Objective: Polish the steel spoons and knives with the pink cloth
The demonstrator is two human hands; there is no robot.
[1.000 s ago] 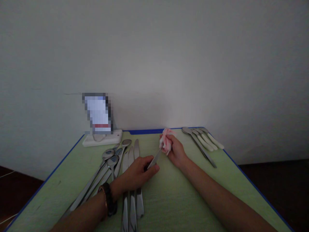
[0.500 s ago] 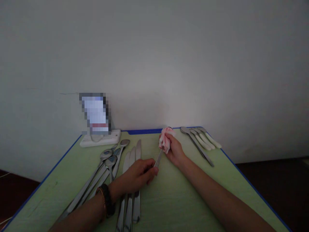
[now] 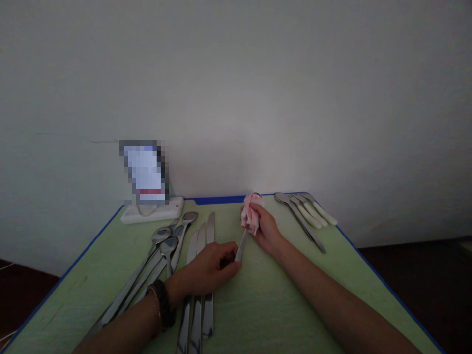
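My left hand (image 3: pixel 211 268) grips the handle end of a metal piece of cutlery (image 3: pixel 242 245) just above the green table (image 3: pixel 280 305). Its upper end is hidden inside a crumpled pink-and-white cloth (image 3: pixel 250 214), on which my right hand (image 3: pixel 266 229) is closed. The cloth wraps the far end, so I cannot tell which kind of utensil it is. A dark band sits on my left wrist (image 3: pixel 162 302).
Table knives (image 3: pixel 202 275) and long spoons (image 3: pixel 162 246) lie in a spread under and left of my left forearm. More cutlery with white handles (image 3: pixel 309 211) lies at the far right. A white base with a pixelated device (image 3: pixel 145 172) stands against the wall.
The cloth in my right hand has slid slightly up along the utensil, and the utensil has tilted more upright. The view has shifted a little, so the table things sit slightly left.
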